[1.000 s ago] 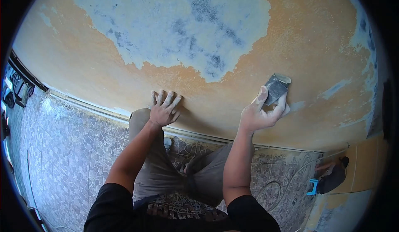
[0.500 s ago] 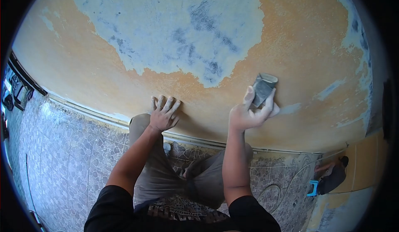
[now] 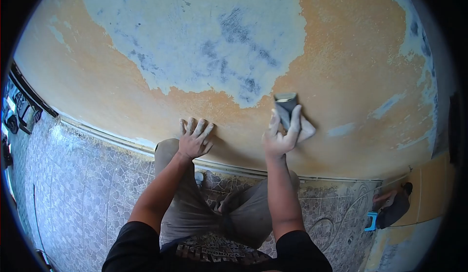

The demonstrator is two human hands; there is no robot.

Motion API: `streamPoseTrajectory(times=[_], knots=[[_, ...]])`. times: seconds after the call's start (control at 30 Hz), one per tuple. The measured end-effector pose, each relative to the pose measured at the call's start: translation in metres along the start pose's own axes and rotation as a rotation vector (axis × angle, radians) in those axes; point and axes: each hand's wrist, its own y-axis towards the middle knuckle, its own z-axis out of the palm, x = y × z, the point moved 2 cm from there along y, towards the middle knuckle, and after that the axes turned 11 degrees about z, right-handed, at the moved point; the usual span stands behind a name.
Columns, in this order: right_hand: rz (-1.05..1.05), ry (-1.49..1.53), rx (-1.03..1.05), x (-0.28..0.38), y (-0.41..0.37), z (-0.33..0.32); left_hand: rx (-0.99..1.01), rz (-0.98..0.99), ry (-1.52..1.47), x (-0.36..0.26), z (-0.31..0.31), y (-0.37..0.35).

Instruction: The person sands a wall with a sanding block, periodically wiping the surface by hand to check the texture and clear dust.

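Note:
My left hand [image 3: 194, 139] rests with spread, dusty fingers on the orange lower part of the wall [image 3: 229, 118]. Gripped in my right hand [image 3: 283, 134] is a dark grey sanding block [image 3: 286, 103], which looks wrapped in sandpaper and lies at the wall surface. The block is just right of the lower tip of a large pale patch [image 3: 195, 38] with dark blue-grey smudges. White dust coats the fingers of my right hand.
Below the wall runs a patterned stone-tile floor [image 3: 83, 174]. At the right, another person [image 3: 394, 207] sits on a blue stool [image 3: 371, 221]. A hose [image 3: 325, 223] lies curled on the floor. Dark objects stand at the far left.
My right hand has moved left with the block, which has turned to a more upright angle. My left hand stays on the wall, only slightly shifted in view.

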Motion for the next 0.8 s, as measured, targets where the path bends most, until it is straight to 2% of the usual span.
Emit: streamPoseTrajectory(times=[0.03,0.07,0.13,0.2,0.27,0.3,0.37,0.43,0.47,0.5,0.53,0.6,0.7,0.73,0.8], knots=[[-0.204,-0.044,0.195,-0.001,-0.025,-0.005,0.03,-0.003,-0.015,0.001,-0.001,0.001],[-0.293,-0.091,0.354,-0.004,-0.05,-0.008,0.066,-0.01,-0.033,-0.001,-0.003,0.0],[-0.315,-0.113,0.456,-0.001,-0.048,-0.013,0.064,-0.009,-0.035,-0.003,-0.005,-0.001],[-0.115,-0.086,0.193,-0.005,-0.013,-0.018,0.072,-0.014,-0.037,-0.002,-0.006,0.001],[0.259,0.021,-0.063,0.0,0.034,-0.021,0.097,-0.015,0.002,-0.001,-0.008,0.003],[0.261,0.023,-0.065,-0.001,0.036,-0.015,0.083,-0.023,-0.035,-0.001,-0.008,0.003],[0.455,0.219,-0.285,-0.008,0.037,-0.012,0.052,-0.018,-0.033,0.0,-0.004,0.001],[0.084,0.028,-0.06,-0.019,-0.023,-0.001,0.015,-0.007,-0.038,-0.002,-0.004,0.001],[-0.166,-0.055,0.136,-0.018,-0.041,-0.008,0.043,-0.012,-0.046,-0.002,-0.005,0.0],[-0.208,-0.084,0.299,-0.009,-0.052,-0.011,0.072,-0.021,-0.051,-0.001,-0.005,0.002],[-0.227,-0.118,0.36,-0.009,-0.054,-0.015,0.068,-0.021,-0.05,0.0,-0.005,0.004],[-0.163,-0.131,0.313,-0.008,-0.03,-0.024,0.058,-0.009,-0.021,-0.001,-0.005,0.002],[0.29,0.0,-0.095,-0.006,0.05,-0.028,0.052,-0.01,-0.005,-0.001,-0.006,0.002],[0.538,0.148,-0.166,0.001,0.071,-0.03,0.047,-0.007,-0.003,-0.001,-0.006,0.003],[0.483,0.184,-0.25,0.005,0.066,-0.019,0.056,-0.031,-0.051,-0.001,-0.007,0.004]])
